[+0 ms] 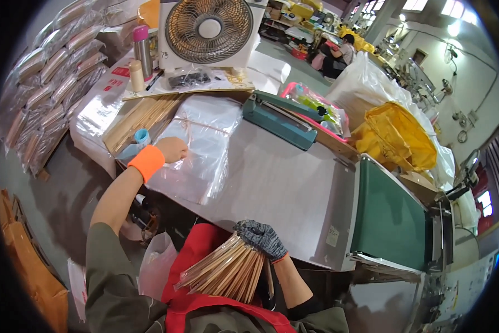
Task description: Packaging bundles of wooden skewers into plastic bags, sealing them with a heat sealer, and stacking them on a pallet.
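Note:
My left hand (173,149), with an orange wristband (147,163), rests at the left side of a stack of clear plastic bags (205,130). Its fingers are curled together at the top bag; the fingertips are partly hidden. A thin string crosses the stack. Low in front of me, my right hand (260,238) wears a grey knitted glove and is closed round one end of a bundle of thin wooden sticks (227,272). Clear plastic covers the sticks, which fan out toward the lower left over my red apron (196,252).
Behind the bags stand a box fan (209,28), a steel flask (142,53) and a green bar sealer (280,119). Blue tape (142,136) lies left of my left hand. A green panel (391,216) flanks the table (282,188). Packed bags (55,77) are piled far left; a person (338,55) sits far back.

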`<action>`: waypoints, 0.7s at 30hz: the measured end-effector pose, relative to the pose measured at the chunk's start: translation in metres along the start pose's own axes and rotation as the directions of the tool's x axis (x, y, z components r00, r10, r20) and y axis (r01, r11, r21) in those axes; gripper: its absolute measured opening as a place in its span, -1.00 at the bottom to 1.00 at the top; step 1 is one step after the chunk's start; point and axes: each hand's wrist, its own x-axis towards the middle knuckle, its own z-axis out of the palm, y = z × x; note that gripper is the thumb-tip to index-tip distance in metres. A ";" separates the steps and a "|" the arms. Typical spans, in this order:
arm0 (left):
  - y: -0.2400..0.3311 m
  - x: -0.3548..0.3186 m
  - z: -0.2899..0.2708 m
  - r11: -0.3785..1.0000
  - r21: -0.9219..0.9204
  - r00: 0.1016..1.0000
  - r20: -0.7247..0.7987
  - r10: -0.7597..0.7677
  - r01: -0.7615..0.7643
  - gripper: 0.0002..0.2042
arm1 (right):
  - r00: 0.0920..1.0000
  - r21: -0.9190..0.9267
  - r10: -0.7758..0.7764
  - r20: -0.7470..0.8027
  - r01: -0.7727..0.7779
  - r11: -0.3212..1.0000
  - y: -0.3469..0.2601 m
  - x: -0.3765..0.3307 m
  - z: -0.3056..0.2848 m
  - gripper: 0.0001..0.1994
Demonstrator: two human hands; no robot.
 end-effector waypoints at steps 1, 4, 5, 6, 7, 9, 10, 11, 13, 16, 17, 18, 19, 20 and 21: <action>0.005 0.005 0.000 1.000 -0.005 1.000 -0.005 0.010 -0.010 -0.83 | 1.000 -0.022 0.009 -0.008 -0.009 1.000 -0.002 -0.001 -0.001 -0.74; 0.041 0.021 -0.006 0.874 -0.485 0.997 0.063 0.053 -0.016 -0.81 | 0.998 -0.043 -0.007 -0.057 0.004 0.999 -0.003 -0.009 -0.009 -0.75; 0.070 0.021 -0.002 0.736 -0.676 0.990 0.080 0.115 -0.031 -0.79 | 0.996 -0.097 -0.087 -0.022 0.085 0.992 0.004 -0.011 -0.017 -0.74; 0.100 0.013 0.010 0.657 -0.754 0.993 0.073 0.092 -0.005 -0.78 | 0.986 -0.149 -0.164 0.018 0.165 0.975 0.006 -0.013 -0.021 -0.73; 0.132 0.002 0.011 0.706 -0.707 0.987 0.087 0.137 -0.035 -0.78 | 0.976 -0.105 -0.216 0.036 0.218 0.970 0.001 -0.018 -0.016 -0.75; 0.168 -0.033 0.060 0.855 -0.507 0.994 -0.054 0.094 -0.109 -0.80 | 0.987 -0.217 -0.119 0.106 0.140 0.966 -0.009 -0.020 0.001 -0.75; 0.184 -0.047 0.083 0.907 -0.381 0.983 -0.106 0.150 -0.179 -0.80 | 0.982 -0.228 -0.122 0.144 0.153 0.962 -0.013 -0.022 0.009 -0.76; 0.199 -0.055 0.093 0.842 -0.511 0.984 -0.110 0.138 -0.176 -0.80 | 0.959 -0.229 -0.214 0.187 0.255 0.940 -0.012 -0.024 0.008 -0.72; 0.216 -0.070 0.116 0.760 -0.627 0.985 -0.102 0.141 -0.174 -0.80 | 0.974 -0.037 -0.106 0.199 0.116 0.993 0.000 -0.025 0.006 -0.61; 0.229 -0.084 0.119 0.239 -0.968 0.839 -0.068 -0.540 0.075 -0.87 | 0.982 -0.034 -0.008 0.188 0.015 0.999 0.010 0.009 -0.002 -0.57; 0.262 -0.091 0.085 0.332 -0.943 0.793 -0.222 -0.567 -0.026 -0.92 | 0.996 -0.248 -0.048 0.081 0.066 0.967 0.032 0.016 -0.018 -0.44; 0.273 -0.098 0.066 0.435 -0.895 0.707 -0.373 -0.600 -0.103 -0.95 | 0.995 -0.244 -0.056 0.084 0.075 0.967 0.035 0.026 -0.012 -0.44; 0.270 -0.106 0.069 0.703 -0.631 0.662 -0.685 -0.304 -0.329 -0.91 | 0.999 -0.638 -0.002 -0.042 -0.026 0.770 0.035 0.030 0.001 -0.35; 0.269 -0.114 0.068 0.775 -0.475 0.667 -0.739 -0.093 -0.418 -0.89 | 0.984 -0.894 -0.010 -0.177 -0.156 0.420 0.036 0.029 0.013 -0.25; 0.270 -0.129 0.060 0.755 -0.490 0.733 -0.680 -0.017 -0.437 -0.87 | 0.899 -0.740 -0.407 -0.160 0.164 0.653 0.019 0.009 0.029 -0.23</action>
